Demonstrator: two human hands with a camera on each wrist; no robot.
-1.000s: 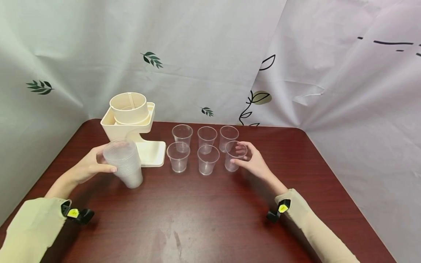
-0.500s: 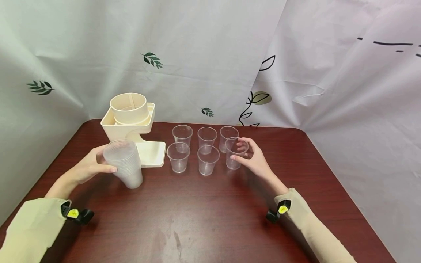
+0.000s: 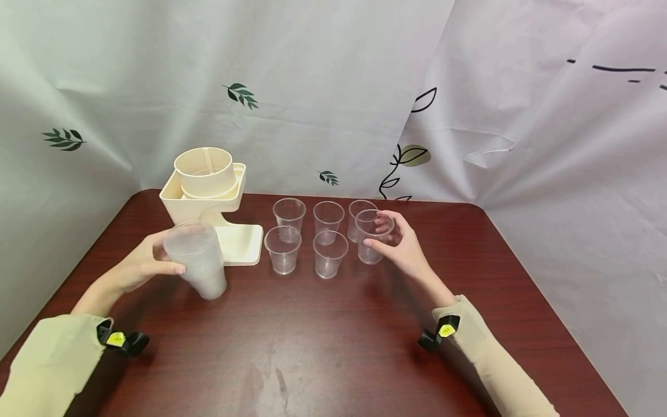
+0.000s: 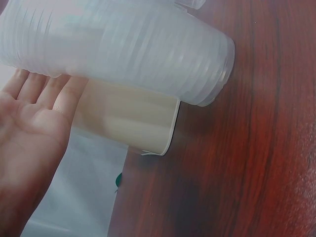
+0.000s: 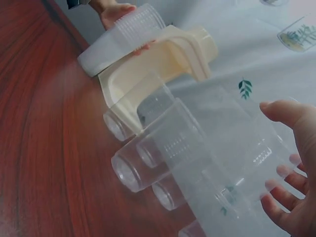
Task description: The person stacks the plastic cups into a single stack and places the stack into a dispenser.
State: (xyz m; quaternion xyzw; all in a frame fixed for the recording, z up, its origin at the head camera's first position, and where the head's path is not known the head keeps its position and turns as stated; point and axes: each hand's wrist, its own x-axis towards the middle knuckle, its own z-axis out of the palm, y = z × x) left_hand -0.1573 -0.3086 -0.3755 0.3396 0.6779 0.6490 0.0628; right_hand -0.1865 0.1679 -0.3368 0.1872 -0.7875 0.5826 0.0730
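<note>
My left hand [image 3: 138, 263] grips a tall stack of nested clear plastic cups [image 3: 195, 255], thumb in front, fingers behind. In the left wrist view the stack [image 4: 148, 49] leans over the table with its base end close to the wood. My right hand [image 3: 405, 249] holds a single clear plastic cup [image 3: 371, 256] between thumb and fingers. That cup is upright and overlaps the back right cup [image 3: 359, 207] in the head view. Left of it stand more clear cups in two rows, among them a front cup [image 3: 330, 260] and a front left cup [image 3: 283, 258].
A cream plastic stand [image 3: 200, 205] with a round open holder [image 3: 204, 182] on top sits at the back left, its flat foot [image 3: 241, 246] behind the stack. White patterned sheeting [image 3: 292, 116] hangs behind the dark red table [image 3: 323, 330].
My right hand has raised the single cup and moved it slightly back, toward the back right cup. The left hand and its stack have stayed put.
</note>
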